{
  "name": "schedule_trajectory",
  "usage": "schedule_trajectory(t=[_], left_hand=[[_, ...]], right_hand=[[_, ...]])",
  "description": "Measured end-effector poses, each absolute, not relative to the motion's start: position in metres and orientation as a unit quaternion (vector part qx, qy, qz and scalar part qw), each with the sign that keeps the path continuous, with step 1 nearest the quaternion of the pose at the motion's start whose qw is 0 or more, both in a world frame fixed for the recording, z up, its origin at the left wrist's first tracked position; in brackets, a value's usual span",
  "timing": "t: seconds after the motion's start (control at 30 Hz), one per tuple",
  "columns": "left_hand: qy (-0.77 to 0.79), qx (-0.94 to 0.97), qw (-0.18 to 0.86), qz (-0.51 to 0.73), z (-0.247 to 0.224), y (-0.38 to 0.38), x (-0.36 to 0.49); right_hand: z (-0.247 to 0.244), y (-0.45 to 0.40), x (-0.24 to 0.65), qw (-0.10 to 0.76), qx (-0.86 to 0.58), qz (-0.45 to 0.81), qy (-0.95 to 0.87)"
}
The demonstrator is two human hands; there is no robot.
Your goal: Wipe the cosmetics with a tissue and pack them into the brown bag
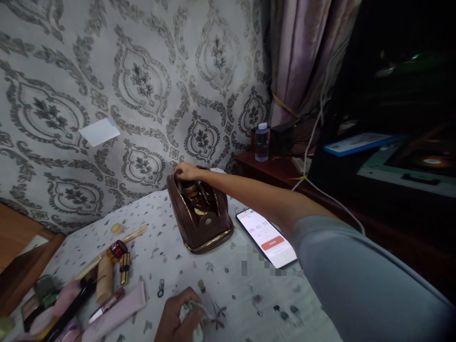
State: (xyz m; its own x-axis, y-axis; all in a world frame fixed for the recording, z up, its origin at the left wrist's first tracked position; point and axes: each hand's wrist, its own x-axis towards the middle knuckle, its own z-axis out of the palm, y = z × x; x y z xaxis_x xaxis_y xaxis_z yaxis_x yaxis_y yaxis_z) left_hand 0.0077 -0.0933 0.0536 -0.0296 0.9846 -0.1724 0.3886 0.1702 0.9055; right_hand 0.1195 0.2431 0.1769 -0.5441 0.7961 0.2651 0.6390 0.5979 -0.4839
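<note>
A brown makeup bag [210,232] with gold zips stands unzipped on the patterned sheet. My right hand [186,172] reaches across to its far left rim, fingers curled over the edge there; part of the fingers is out of sight. Inside the bag are a dark, gold-banded item [190,188] and other gold-coloured pieces that I cannot make out. At the bottom of the view, my left hand [180,316] is closed around a crumpled white cloth or tissue [195,316], low over the sheet in front of the bag.
Cosmetics lie at the left: a pink tube [119,311], a beige bottle [104,280], a gold-and-black lipstick [124,268] and several others. A phone [265,237] showing a timer lies right of the bag, under my forearm. A clear bottle [262,142] stands on the dark red surface [245,164] behind.
</note>
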Motion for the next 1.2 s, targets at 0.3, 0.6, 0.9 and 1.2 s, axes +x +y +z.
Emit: schedule_trajectory(t=[0.3,0.6,0.9,1.2], left_hand=[[0.6,0.588,0.42,0.343,0.055,-0.09,0.005],[0.592,0.618,0.409,0.318,0.059,-0.087,0.003],[0.565,0.635,0.378,0.367,0.061,-0.085,0.003],[0.514,0.226,0.51,0.652,0.069,-0.091,0.008]], right_hand=[[0.212,0.191,0.133,0.432,-0.38,0.225,-0.787],[0.202,0.12,0.16,0.461,-0.328,0.372,-0.736],[0.157,0.029,0.157,0.346,-0.274,0.444,-0.78],[0.068,-0.038,0.128,0.353,-0.197,0.315,-0.859]])
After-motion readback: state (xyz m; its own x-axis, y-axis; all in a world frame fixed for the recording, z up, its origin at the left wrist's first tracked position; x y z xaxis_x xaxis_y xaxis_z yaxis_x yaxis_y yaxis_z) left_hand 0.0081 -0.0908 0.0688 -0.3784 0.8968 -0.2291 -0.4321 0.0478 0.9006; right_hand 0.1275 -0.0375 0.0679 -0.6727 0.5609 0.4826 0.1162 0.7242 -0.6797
